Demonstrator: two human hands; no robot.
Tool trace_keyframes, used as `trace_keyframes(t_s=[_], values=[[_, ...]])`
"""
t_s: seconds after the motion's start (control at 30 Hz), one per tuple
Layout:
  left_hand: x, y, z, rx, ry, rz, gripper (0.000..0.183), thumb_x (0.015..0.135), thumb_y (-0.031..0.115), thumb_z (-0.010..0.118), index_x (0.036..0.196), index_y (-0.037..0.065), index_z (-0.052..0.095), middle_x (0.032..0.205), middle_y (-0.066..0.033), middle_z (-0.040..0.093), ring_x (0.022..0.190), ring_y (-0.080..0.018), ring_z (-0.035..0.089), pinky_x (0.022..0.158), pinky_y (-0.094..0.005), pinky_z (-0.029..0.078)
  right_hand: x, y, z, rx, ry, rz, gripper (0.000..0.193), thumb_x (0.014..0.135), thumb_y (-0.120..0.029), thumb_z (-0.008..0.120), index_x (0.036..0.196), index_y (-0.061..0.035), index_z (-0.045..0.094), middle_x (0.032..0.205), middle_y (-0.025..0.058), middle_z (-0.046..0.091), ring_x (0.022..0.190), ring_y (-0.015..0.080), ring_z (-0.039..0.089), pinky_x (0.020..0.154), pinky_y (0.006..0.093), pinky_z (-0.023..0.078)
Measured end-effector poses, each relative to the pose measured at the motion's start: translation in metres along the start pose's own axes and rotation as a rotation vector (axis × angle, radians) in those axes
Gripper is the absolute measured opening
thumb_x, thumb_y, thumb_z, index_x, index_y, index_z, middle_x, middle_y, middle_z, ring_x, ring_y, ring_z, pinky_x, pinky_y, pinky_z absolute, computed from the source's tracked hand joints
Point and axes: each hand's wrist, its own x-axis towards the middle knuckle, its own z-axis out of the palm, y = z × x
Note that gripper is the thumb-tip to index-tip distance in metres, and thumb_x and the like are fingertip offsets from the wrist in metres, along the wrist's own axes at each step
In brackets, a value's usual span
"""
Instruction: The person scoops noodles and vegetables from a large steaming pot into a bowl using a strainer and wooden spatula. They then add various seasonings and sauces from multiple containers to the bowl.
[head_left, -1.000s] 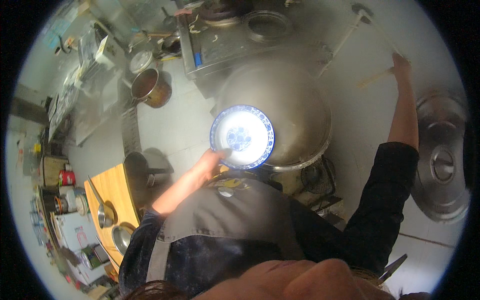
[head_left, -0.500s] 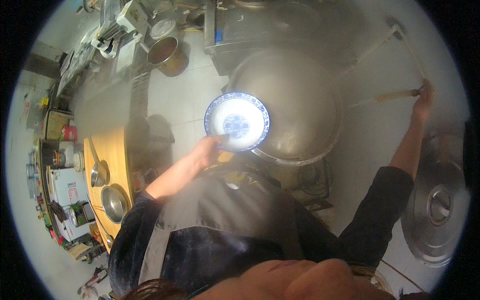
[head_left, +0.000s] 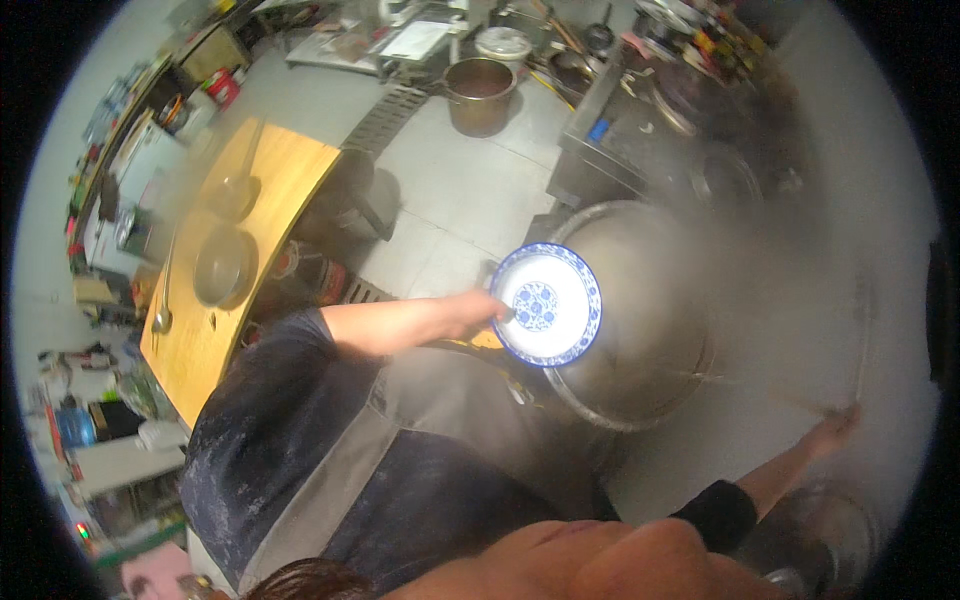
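Note:
My left hand (head_left: 482, 310) grips the left rim of a round white plate with a blue pattern (head_left: 548, 305) and holds it, tilted, over the left edge of a big steaming metal wok (head_left: 650, 330). Far out at the lower right, my right hand (head_left: 835, 425) is closed on a thin long stick (head_left: 861, 340) that rises through the steam beside the wok. Thick steam blurs the wok's inside and the right hand. I wear a dark shirt and a grey apron (head_left: 430, 440).
A wooden table (head_left: 280, 180) at the left carries a metal bowl (head_left: 222, 265) and a ladle (head_left: 163, 310). A brown pot (head_left: 480, 95) stands on the tiled floor behind. A steel stove unit (head_left: 640, 130) lies beyond the wok, and cluttered shelves (head_left: 110, 170) line the far left.
My right arm has come down from high at the right to the lower right with the stick. The plate stays at the wok's left edge. The view has swung, and more steam rises.

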Motion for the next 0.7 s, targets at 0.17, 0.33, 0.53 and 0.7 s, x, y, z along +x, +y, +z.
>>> trace_keyframes(t_s=[0.17,0.33,0.53,0.7], values=[[-0.012,0.011,0.004,0.076,0.032,0.028,0.037,0.085,0.009,0.06,0.116,-0.011,0.057,0.11,-0.0133,0.063,0.102,-0.024,0.058,0.089,-0.0357,0.046,0.01,-0.014,0.034,-1.022,0.021,0.024,0.059,0.095,-0.034,0.053,0.139,0.0033,0.04,0.141,0.0238,0.042,0.129,0.037,0.045,0.104,0.0441,0.041],[-0.015,0.02,-0.001,0.15,-0.004,0.03,0.039,0.085,0.01,0.058,0.118,-0.01,0.057,0.113,-0.0141,0.063,0.107,-0.0235,0.056,0.094,-0.0361,0.043,-0.024,-0.025,0.044,-1.326,0.088,-0.283,0.057,0.088,-0.033,0.064,0.13,0.0,0.045,0.127,0.021,0.049,0.122,0.0351,0.047,0.103,0.0459,0.04],[0.002,0.024,-0.018,0.097,-0.148,-0.05,0.033,0.088,0.01,0.054,0.117,-0.007,0.056,0.11,-0.0143,0.064,0.105,-0.0216,0.059,0.093,-0.0371,0.046,-0.26,-0.117,0.075,0.374,-1.367,0.287,0.042,0.099,-0.026,0.047,0.134,-0.0028,0.05,0.133,0.0139,0.054,0.123,0.0273,0.051,0.106,0.0432,0.039],[-0.004,0.03,-0.026,-0.108,-0.288,-0.173,0.024,0.089,0.008,0.051,0.109,-0.005,0.057,0.095,-0.0145,0.067,0.084,-0.0199,0.068,0.072,-0.0388,0.057,-0.429,-0.239,0.128,0.807,-1.271,1.413,0.056,0.09,-0.029,0.061,0.136,-0.0013,0.045,0.13,0.0165,0.054,0.12,0.0319,0.053,0.102,0.0458,0.042]])
